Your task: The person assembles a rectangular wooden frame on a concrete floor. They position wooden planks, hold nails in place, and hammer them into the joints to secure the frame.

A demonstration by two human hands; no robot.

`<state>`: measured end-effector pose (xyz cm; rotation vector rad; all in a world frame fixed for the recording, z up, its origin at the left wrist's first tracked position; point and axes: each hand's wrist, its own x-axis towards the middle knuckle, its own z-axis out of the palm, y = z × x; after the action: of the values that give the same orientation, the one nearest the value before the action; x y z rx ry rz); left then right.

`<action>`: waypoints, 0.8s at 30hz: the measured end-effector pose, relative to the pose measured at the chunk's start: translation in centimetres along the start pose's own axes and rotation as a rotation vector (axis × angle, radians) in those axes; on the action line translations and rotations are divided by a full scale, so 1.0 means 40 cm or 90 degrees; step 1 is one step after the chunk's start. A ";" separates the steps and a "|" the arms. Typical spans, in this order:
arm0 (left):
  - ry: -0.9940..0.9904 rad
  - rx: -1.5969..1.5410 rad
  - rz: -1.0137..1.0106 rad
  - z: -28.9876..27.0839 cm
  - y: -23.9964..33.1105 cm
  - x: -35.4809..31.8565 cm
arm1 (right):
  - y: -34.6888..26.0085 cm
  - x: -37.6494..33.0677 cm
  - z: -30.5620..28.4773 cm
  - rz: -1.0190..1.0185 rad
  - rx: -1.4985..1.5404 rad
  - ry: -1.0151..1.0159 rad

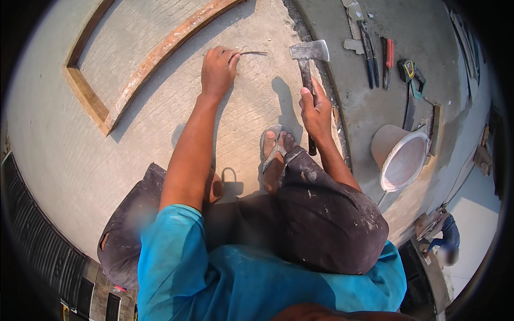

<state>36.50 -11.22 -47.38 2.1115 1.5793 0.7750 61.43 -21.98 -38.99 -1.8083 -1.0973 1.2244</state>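
Person's L hand (219, 69) is up at far centre, thumb & index pinching a thin, dark, slightly bent metal rod (254, 53), other fingers curled; the rod's free end points R. Can't tell if it touches the pale, ridged concrete slab (246, 115) below.

R hand (317, 112), R of centre, is wrapped round the dark shaft of a hatchet w/ a grey, worn steel head (305, 72), thumb laid along the shaft. Head is at the far end, R of the rod & apart from it; butt end hangs near the R knee.

To handle both well: pinch the rod well back from its tip so fingers sit clear of the hatchet head. Prob. best to grip the shaft lower for a full swing; the present hold, partway up, suits short, controlled taps. Mind the foot in a pale sandal (266, 160) just L of the shaft: any stroke should go away from it. Rest the rod on smth solid 1st, else it'd likely spring.

Around: rust-stained wooden frame (149, 68) far L; blue-handled long cutters (368, 53), red-handled tool (389, 56) far R; whitish plastic bucket (383, 142) nearer, R.
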 end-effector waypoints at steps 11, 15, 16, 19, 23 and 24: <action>0.062 0.063 -0.007 0.055 0.003 0.106 | -0.079 0.101 0.008 -0.111 -0.161 -0.049; 0.120 0.033 -0.069 0.068 0.014 0.102 | -0.106 0.128 0.024 -0.031 -0.161 -0.095; 0.119 0.023 -0.072 0.071 0.009 0.101 | -0.098 0.135 0.030 -0.075 -0.170 -0.084; 0.108 -0.005 -0.088 0.071 0.002 0.101 | -0.073 0.157 0.048 -0.190 -0.195 -0.060; 0.071 0.005 -0.103 0.057 0.007 0.109 | -0.078 0.180 0.068 -0.267 -0.212 -0.058; 0.062 0.017 -0.100 0.054 0.006 0.111 | -0.087 0.184 0.073 -0.279 -0.213 -0.059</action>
<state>39.00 -6.99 -48.01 1.9649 1.7918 0.8183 59.21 -13.64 -39.59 -1.6269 -1.7265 0.9052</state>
